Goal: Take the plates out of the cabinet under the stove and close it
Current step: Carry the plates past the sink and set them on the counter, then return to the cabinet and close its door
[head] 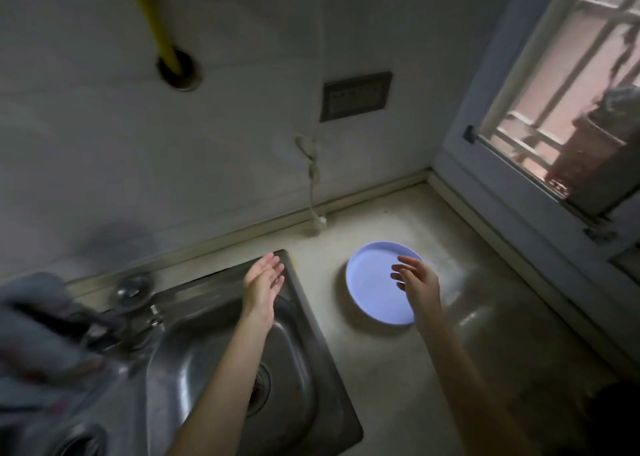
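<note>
Plate [374, 289]: lying flat on bench [433, 369], round, no long axis | right hand [417, 279]: hovering over it, fingers spread, empty | left hand [263, 279]: over sink [304, 334], released, farther.

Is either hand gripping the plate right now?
No: both the left hand and right hand are open, above the plate on the counter.

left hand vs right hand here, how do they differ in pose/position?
The left hand is over the sink corner, palm facing right; the right hand is over the purple plate, palm facing down and left. The left hand's fingers are close together; the right hand's are spread. Both are open and hold nothing.
</note>
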A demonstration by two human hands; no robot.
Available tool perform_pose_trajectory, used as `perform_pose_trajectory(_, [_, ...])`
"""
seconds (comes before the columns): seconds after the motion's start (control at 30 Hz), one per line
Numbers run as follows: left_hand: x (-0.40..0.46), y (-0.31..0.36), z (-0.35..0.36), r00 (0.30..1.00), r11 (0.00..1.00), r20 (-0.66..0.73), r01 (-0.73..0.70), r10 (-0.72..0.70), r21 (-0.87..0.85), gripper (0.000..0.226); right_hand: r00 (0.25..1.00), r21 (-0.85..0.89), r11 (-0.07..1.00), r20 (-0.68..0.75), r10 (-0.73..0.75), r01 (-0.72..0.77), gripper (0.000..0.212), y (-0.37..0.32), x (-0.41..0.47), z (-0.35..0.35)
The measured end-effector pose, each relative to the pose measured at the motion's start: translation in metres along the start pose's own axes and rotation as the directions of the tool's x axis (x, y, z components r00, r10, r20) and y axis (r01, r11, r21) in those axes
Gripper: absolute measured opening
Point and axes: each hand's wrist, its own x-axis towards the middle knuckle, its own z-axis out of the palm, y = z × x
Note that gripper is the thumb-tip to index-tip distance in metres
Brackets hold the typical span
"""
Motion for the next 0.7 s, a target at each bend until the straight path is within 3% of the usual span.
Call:
perform_pose_trajectory(0.1, [-0.032, 0.032, -0.05, 0.998, 0.99, -0.042, -0.051, 0.046, -0.131, 0.029, 0.966, 0.038, 0.998, 0.251, -0.063, 0.055, 0.025, -0.021, -0.035, 0.034])
perform_pose_trajectory(0.23, [-0.077, 0.063, -0.123, 0.983, 0.972, -0.126, -0.153, 0.132, -0.178, 0.025, 0.856, 0.131, 0.988, 0.5, -0.132, 0.076, 0.025, -0.041, -0.089, 0.079])
perform_pose_trajectory(0.37, [-0.133, 0.084, -0.207, 0.941, 0.94, -0.247, -0.283, 0.233, -0.191, 0.027, 0.747, 0.228, 0.974, 0.647, -0.151, 0.0, 0.025, -0.054, -0.148, 0.128])
perform_pose_trajectory(0.7, [-0.31, 0.105, -0.418, 0.787, 0.834, -0.479, -0.522, 0.389, -0.181, 0.027, 0.428, 0.213, 0.97, 0.892, -0.145, -0.115, 0.026, -0.051, -0.358, 0.24])
